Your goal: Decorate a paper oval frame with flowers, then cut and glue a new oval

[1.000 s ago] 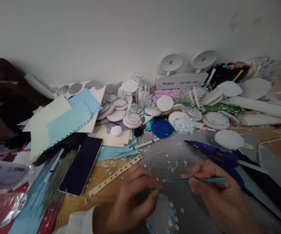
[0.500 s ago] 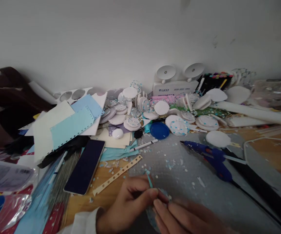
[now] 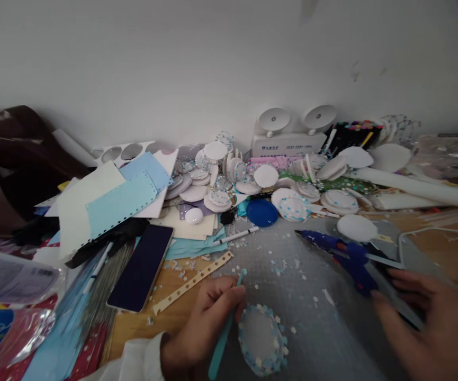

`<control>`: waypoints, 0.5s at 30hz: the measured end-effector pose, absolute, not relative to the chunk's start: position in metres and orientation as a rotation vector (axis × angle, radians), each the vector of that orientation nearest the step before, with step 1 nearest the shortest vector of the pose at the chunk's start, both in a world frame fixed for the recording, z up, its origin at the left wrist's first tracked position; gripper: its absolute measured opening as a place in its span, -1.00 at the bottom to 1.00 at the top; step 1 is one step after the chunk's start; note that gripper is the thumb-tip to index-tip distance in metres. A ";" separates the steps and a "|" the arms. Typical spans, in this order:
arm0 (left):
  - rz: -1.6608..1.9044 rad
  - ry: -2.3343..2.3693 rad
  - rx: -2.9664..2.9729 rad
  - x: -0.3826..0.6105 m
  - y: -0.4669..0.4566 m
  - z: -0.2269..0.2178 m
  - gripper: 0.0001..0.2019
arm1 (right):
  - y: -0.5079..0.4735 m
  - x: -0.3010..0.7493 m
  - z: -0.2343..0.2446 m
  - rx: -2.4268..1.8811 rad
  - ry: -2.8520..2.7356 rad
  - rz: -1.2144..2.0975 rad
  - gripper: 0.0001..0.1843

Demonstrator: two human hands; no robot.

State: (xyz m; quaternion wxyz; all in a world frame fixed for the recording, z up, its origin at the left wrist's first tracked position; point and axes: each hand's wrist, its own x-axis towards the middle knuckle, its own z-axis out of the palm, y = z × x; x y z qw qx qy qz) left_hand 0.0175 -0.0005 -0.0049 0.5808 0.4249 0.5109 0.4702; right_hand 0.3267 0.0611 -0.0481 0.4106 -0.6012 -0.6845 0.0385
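My left hand (image 3: pixel 207 328) is closed around a thin teal stick tool (image 3: pixel 221 344), low in the middle of the view. Right beside it lies a round disc (image 3: pixel 261 338) rimmed with small blue and white paper bits. My right hand (image 3: pixel 427 323) hovers at the lower right with its fingers spread and nothing in it. Those fingers reach close to the blue glue gun (image 3: pixel 342 254), which lies on the grey mat (image 3: pixel 292 275).
A dark phone (image 3: pixel 141 267) and a punched cream strip (image 3: pixel 192 282) lie left of the mat. Blue and cream paper sheets (image 3: pixel 109 203), several white discs (image 3: pixel 268 185), a blue lid (image 3: pixel 261 211) and a white pen (image 3: pixel 236 235) crowd the back. Plastic packets (image 3: pixel 6 296) fill the left edge.
The teal stick has passed from my right hand to my left. My right hand has drawn away to the right, toward the glue gun, uncovering the rimmed disc.
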 end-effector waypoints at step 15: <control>1.069 1.183 1.039 0.019 0.000 0.001 -0.43 | 0.085 0.294 -0.011 -1.789 -1.858 0.148 -0.77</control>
